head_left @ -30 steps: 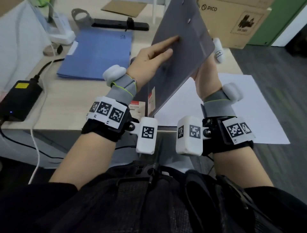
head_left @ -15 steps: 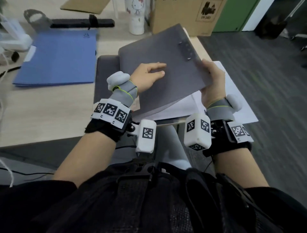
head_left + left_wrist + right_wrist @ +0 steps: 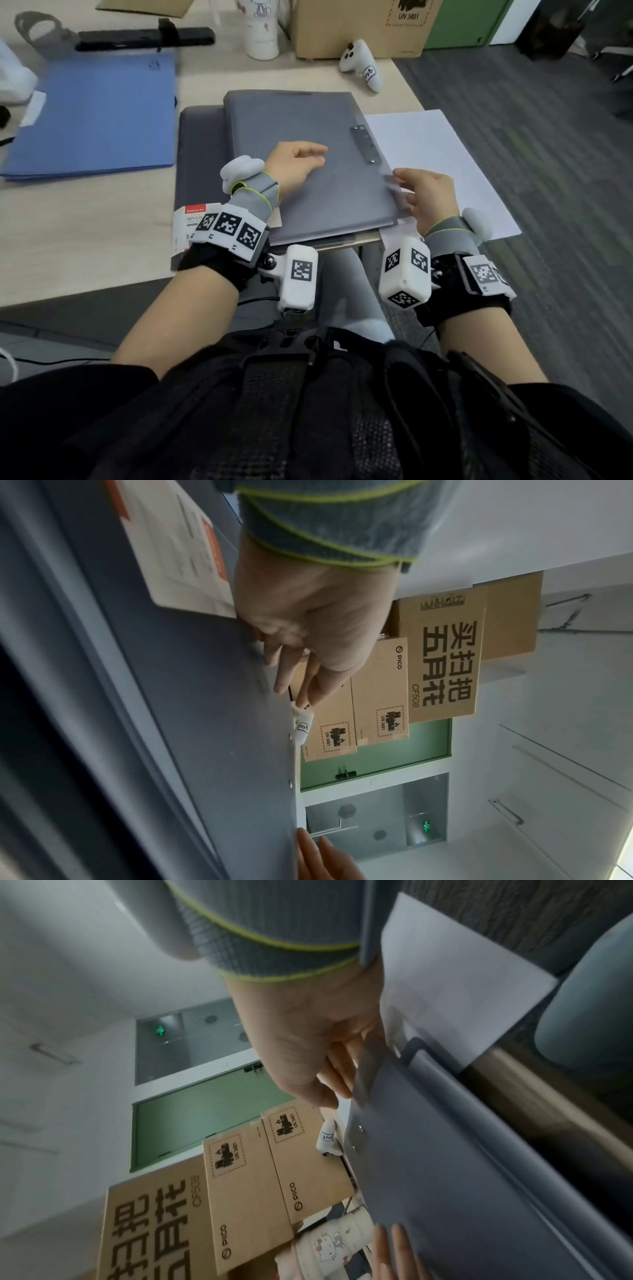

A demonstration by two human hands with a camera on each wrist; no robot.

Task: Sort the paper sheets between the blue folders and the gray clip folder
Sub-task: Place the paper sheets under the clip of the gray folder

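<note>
The closed gray clip folder [image 3: 301,150] with a metal clip strip along its right edge lay flat at the centre of the pale wooden table [image 3: 85,246], its near edge just short of the table's front edge. The left hand [image 3: 294,164] rested palm-down on the cover at about 7 o'clock from the folder's middle, fingers straight and relaxed, gripping nothing. The right hand [image 3: 424,195] sat at the folder's right edge around 4 o'clock, just below the clip; in the right wrist view its fingers [image 3: 339,1077] curled around the folder's edge while the thumb lay on top, so it pinched that edge.

One gray clip folder was visible, lying on a darker gray flat pad [image 3: 198,164]. Blue folders [image 3: 92,113] formed a single stack at 10 o'clock, well apart from the hands; how many were in it could not be told. One loose white paper sheet [image 3: 438,161] lay at 3 o'clock, partly under the gray folder and hanging past the table's right edge.

A white game controller [image 3: 363,66], a white cartoon-printed cup [image 3: 260,31] and a brown cardboard box [image 3: 359,27] stood at 12 to 1 o'clock. Bare tabletop lay between the blue stack and the pad, at 8 o'clock.
</note>
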